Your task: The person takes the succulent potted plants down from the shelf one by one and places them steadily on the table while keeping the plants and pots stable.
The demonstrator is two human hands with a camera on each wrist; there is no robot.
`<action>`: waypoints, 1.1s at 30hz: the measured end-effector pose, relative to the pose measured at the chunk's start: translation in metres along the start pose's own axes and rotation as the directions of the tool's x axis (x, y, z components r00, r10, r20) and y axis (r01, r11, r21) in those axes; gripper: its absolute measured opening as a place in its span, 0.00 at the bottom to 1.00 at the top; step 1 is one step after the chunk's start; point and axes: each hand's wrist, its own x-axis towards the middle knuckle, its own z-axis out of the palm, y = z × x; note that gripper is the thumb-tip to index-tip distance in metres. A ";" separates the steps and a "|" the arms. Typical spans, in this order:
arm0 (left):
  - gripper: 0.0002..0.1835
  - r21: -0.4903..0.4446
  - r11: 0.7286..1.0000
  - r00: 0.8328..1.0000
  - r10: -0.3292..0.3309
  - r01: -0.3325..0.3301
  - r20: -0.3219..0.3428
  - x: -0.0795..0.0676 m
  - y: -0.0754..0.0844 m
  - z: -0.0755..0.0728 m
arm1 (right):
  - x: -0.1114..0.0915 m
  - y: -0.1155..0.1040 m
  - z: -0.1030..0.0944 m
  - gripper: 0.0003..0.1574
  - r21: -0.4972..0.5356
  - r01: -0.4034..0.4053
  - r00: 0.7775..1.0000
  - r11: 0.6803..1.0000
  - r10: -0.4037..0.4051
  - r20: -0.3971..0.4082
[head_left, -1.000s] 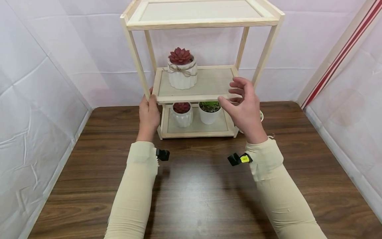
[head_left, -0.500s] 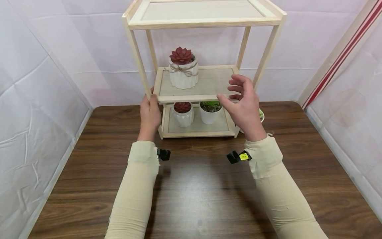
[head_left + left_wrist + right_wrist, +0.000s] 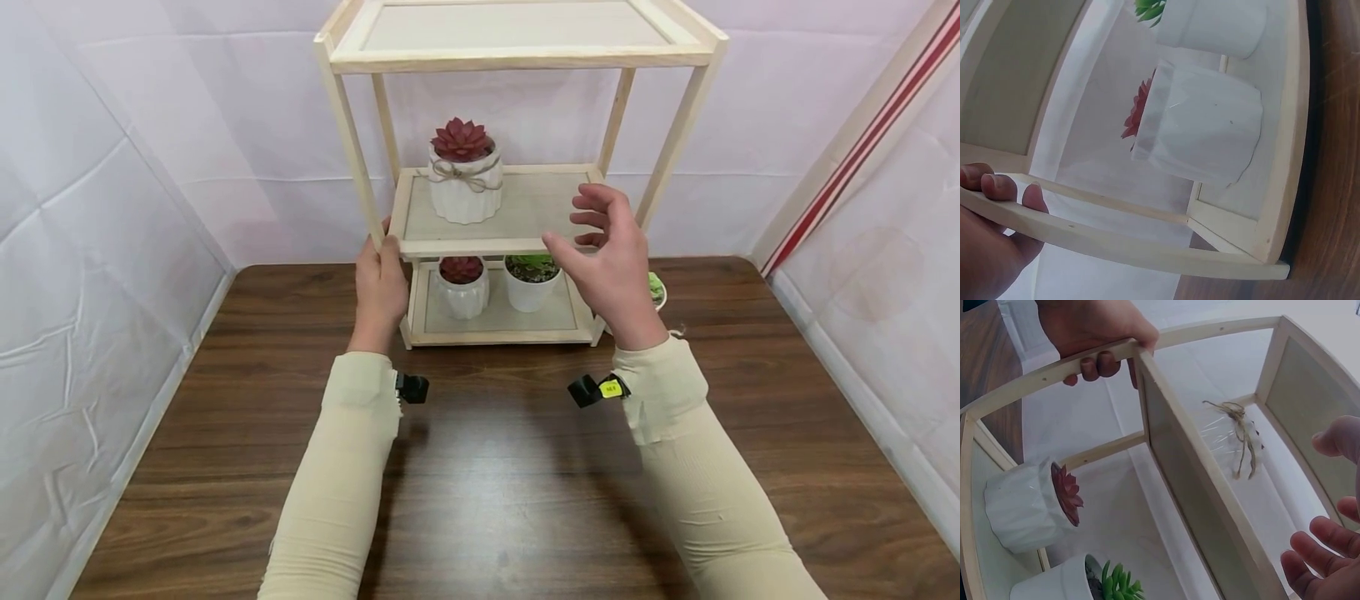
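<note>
A pale wooden three-tier shelf rack stands on the table. My left hand grips its left front post just below the middle tier; in the left wrist view, fingertips curl round that post. My right hand hovers before the middle tier's right end, thumb and fingers spread and relaxed, holding nothing. On the middle tier's left half sits a red succulent in a white ribbed pot tied with twine. The bottom tier bears a smaller red succulent pot and a green succulent in a smooth white pot.
Behind my right wrist, a white pot with a green plant stands on the table to the right of the rack, mostly hidden. White cloth walls enclose the dark wooden table on the sides and back.
In the head view, the rack and my left hand shift slightly right. My right hand drifts slightly up and left, uncovering more of the pot behind it. The pots keep their places on the tiers.
</note>
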 end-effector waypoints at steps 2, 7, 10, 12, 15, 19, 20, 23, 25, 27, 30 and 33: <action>0.25 -0.011 1.000 1.000 0.007 -0.007 0.002 0.000 0.000 0.001 | 0.001 -0.001 0.000 0.37 -0.005 -0.002 1.000 1.000 0.002 -0.003; 0.25 -0.014 1.000 1.000 0.013 -0.013 -0.010 0.001 -0.002 0.003 | 0.003 0.002 0.002 0.37 -0.022 -0.016 1.000 1.000 0.016 -0.003; 0.24 -0.021 1.000 1.000 0.018 -0.018 -0.022 0.001 -0.002 0.003 | 0.004 0.001 0.003 0.37 -0.022 -0.021 1.000 1.000 0.021 0.002; 0.24 -0.024 1.000 1.000 0.018 -0.019 -0.026 0.001 -0.002 0.003 | 0.004 0.001 0.004 0.37 -0.024 -0.026 1.000 0.999 0.026 0.005; 0.24 -0.023 1.000 0.999 0.016 -0.016 -0.032 0.002 -0.003 0.003 | 0.005 0.001 0.005 0.38 -0.029 -0.032 0.999 0.999 0.032 0.010; 0.24 -0.005 1.000 0.999 0.017 -0.017 -0.045 0.002 -0.004 0.003 | 0.005 0.000 0.006 0.37 -0.031 -0.029 1.000 0.999 0.029 0.007; 0.24 -0.004 1.000 0.999 0.021 -0.021 -0.049 0.002 -0.004 0.003 | 0.005 0.000 0.006 0.37 -0.030 -0.029 1.000 0.999 0.029 0.006; 0.24 -0.004 1.000 0.998 0.031 -0.031 -0.062 0.003 -0.005 0.004 | 0.007 0.001 0.007 0.37 -0.026 -0.030 1.000 0.999 0.030 0.001; 0.24 -0.008 0.999 0.997 0.033 -0.034 -0.067 0.003 -0.005 0.005 | 0.007 0.000 0.008 0.37 -0.024 -0.033 0.999 0.999 0.033 0.000; 0.24 -0.011 0.999 0.997 0.034 -0.034 -0.068 0.003 -0.005 0.005 | 0.008 -0.001 0.009 0.37 -0.024 -0.036 0.999 0.999 0.036 -0.001; 0.23 -0.016 0.999 0.997 0.030 -0.031 -0.066 0.003 -0.004 0.005 | 0.009 -0.002 0.010 0.37 -0.021 -0.031 1.000 0.999 0.031 -0.005; 0.23 -0.009 1.000 0.998 0.022 -0.023 -0.065 -0.003 0.012 0.003 | 0.011 0.001 0.013 0.37 -0.015 -0.020 1.000 1.000 0.020 -0.008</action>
